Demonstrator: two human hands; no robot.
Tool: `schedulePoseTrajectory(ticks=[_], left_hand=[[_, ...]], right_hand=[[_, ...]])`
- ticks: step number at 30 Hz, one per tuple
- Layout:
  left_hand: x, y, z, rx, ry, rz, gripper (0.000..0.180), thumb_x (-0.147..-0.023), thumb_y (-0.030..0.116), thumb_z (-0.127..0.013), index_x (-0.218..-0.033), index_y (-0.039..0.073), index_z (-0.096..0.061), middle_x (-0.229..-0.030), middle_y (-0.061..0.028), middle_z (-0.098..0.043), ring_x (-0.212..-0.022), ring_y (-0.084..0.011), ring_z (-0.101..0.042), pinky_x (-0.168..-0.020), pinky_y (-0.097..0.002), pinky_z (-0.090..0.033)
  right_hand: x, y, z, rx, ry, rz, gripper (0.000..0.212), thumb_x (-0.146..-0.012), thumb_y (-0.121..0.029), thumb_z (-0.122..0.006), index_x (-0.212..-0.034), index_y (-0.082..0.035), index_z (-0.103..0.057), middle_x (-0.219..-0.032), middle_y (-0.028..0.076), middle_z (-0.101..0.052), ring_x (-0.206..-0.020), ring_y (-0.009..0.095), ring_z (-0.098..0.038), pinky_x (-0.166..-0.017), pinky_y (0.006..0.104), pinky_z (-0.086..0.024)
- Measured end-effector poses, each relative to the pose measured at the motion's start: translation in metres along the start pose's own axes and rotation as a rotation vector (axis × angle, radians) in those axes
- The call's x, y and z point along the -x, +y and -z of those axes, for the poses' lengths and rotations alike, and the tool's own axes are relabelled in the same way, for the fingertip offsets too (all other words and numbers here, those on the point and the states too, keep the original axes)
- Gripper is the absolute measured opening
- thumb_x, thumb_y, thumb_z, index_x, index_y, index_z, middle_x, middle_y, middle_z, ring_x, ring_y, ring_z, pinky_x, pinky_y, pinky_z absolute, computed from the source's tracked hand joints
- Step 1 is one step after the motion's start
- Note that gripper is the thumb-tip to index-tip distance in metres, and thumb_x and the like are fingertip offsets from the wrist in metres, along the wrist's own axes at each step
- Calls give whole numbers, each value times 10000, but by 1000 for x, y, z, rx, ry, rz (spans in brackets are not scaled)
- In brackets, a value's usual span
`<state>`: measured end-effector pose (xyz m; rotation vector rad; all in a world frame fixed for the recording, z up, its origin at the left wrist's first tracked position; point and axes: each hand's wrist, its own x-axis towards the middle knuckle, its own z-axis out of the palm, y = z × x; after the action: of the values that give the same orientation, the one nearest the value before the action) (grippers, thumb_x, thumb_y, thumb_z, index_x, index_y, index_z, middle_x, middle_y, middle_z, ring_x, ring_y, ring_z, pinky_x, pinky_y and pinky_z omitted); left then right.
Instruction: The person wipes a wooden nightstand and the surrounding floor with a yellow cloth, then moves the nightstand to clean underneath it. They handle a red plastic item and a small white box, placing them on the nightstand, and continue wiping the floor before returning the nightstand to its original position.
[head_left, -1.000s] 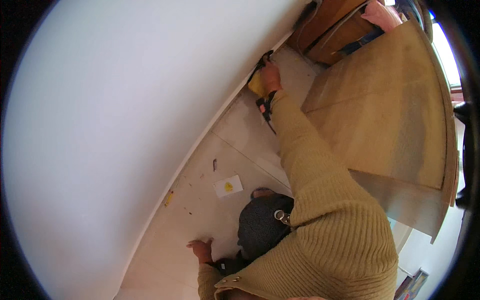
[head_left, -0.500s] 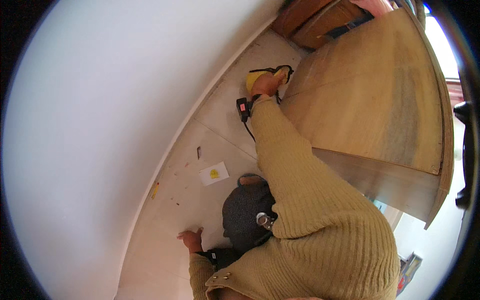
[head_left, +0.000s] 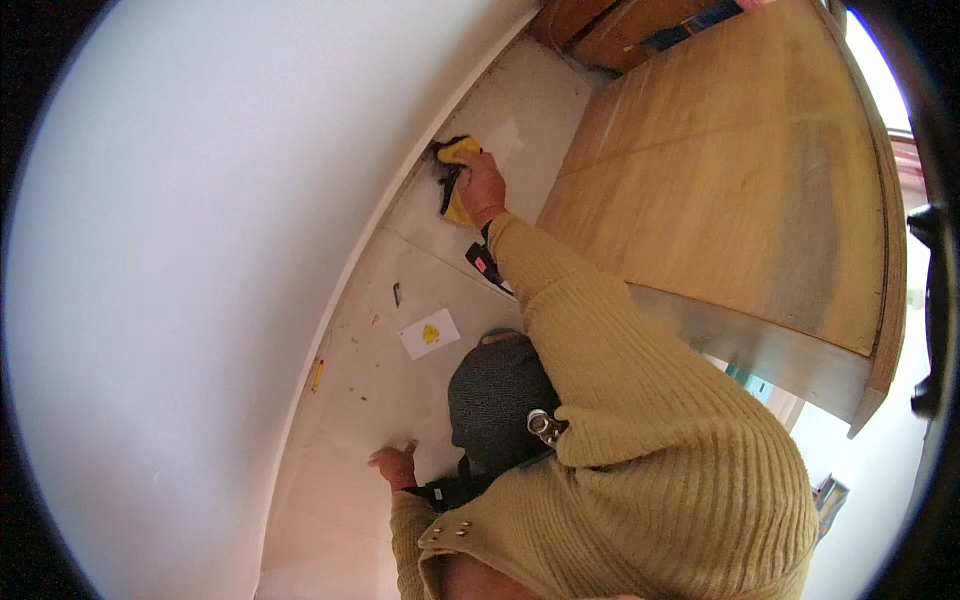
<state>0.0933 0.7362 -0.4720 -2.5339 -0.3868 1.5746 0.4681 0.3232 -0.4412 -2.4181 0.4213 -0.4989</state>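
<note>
My right hand (head_left: 482,188) is stretched far forward, closed on a yellow cloth (head_left: 457,208) with dark edges. It presses the cloth on the pale floor (head_left: 400,250), close to the foot of the white wall. A black box-shaped device (head_left: 482,263) with a red label lies by that wrist. At the lower left my left hand (head_left: 394,466) rests on the floor with its fingers apart, holding nothing. Between the arms a dark grey fabric shape (head_left: 500,400) hides part of the floor; I cannot make out what it is.
A wooden cabinet (head_left: 740,190) stands along the right of my reaching arm. The white wall (head_left: 200,220) rises on the left. On the floor lie a white card (head_left: 412,342) with a yellow patch, a small dark piece (head_left: 397,294) and a thin yellow stick (head_left: 318,376).
My right hand has swept the yellow cloth left, from beside the cabinet to near the wall. The left hand has stayed on the floor. The view has shifted slightly.
</note>
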Motion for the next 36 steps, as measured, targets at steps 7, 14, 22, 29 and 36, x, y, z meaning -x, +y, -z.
schedulePoseTrajectory(ticks=[7, 14, 22, 29, 36], left_hand=[[2, -7, -6, 153, 2, -69, 1136, -666, 711, -522, -1223, -238, -238, -1266, -441, -227, -1192, -549, -259, -1014, -483, -261], [8, -4, 2, 267, 15, -23, 1133, -660, 696, -548, -1228, -233, -234, -1269, -457, -186, -1205, -567, -207, -978, -453, -331], [21, -8, 8, 237, 22, -12, 1097, -650, 697, -560, -1217, -207, -303, -1227, -438, -295, -1218, -492, -273, -959, -453, -346], [19, -2, 30, 277, -4, 136, 1181, -626, 714, -573, -1250, -219, -205, -1276, -427, -231, -1185, -486, -337, -957, -472, -347], [-33, 28, 120, 330, 103, 43, 1108, -645, 733, -524, -1212, -198, -321, -1238, -364, -367, -1147, -440, -414, -961, -518, -305]], right_hand=[[-70, 0, 38, -247, 514, -593, 419, -850, -253, -464, -1219, -61, -417, -1218, 158, -451, -1091, 295, -464, -913, 392, -380], [-107, 62, 17, 573, 375, -931, 467, -810, -198, -493, -1253, -75, -415, -1235, 192, -436, -1113, 326, -456, -892, 417, -391], [-73, 24, 14, 193, -25, -334, 327, -759, -54, -483, -1070, -13, -575, -1140, 164, -540, -1095, 318, -465, -930, 377, -373], [-133, 75, 46, 145, 523, -727, 433, -791, -83, -499, -1220, -42, -456, -1196, 214, -483, -1142, 325, -432, -962, 400, -342], [-188, 128, 33, 287, 420, -885, 516, -785, -67, -530, -1280, -40, -388, -1224, 205, -469, -1133, 324, -456, -938, 405, -382]])
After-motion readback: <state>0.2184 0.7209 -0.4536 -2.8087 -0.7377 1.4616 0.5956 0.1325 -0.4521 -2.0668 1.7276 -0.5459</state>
